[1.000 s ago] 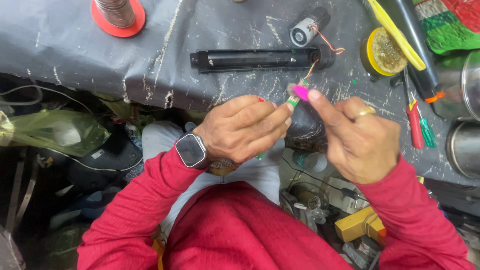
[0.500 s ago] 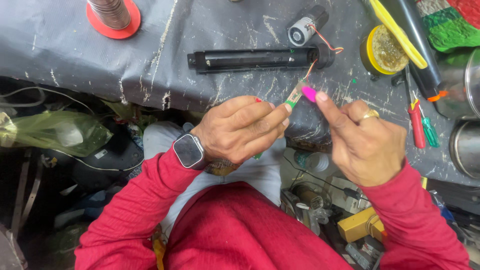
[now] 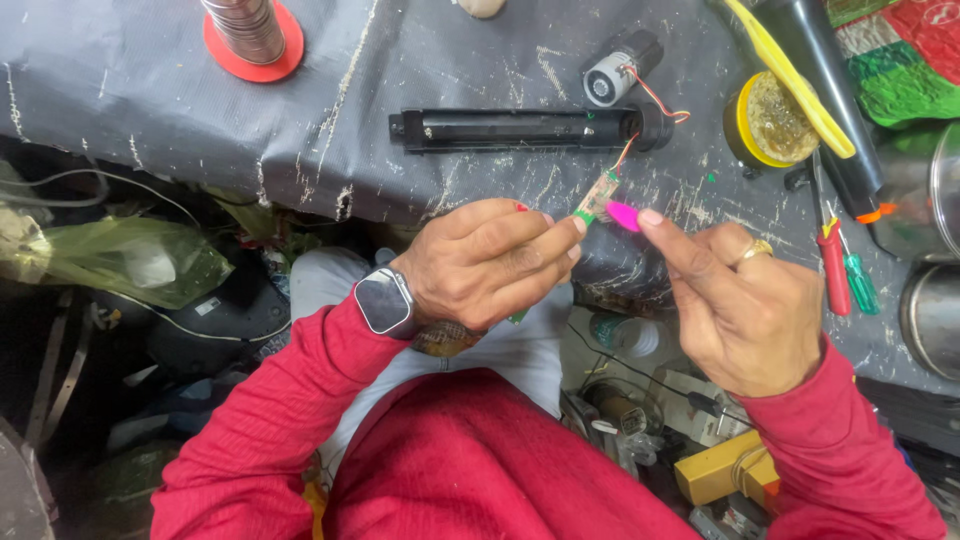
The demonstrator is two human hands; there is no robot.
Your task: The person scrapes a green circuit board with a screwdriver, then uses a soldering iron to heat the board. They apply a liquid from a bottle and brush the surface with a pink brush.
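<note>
Being pinched between the thumb and fingers of the left hand (image 3: 490, 262) is a small green circuit board (image 3: 597, 197), jutting out just past the fingertips. A pink pick (image 3: 622, 215) is being pressed against its lower edge by the right hand (image 3: 745, 305), forefinger extended, other fingers curled. Thin red wires (image 3: 655, 97) are being trailed from the board to the black tube (image 3: 520, 129) lying just beyond both hands.
</note>
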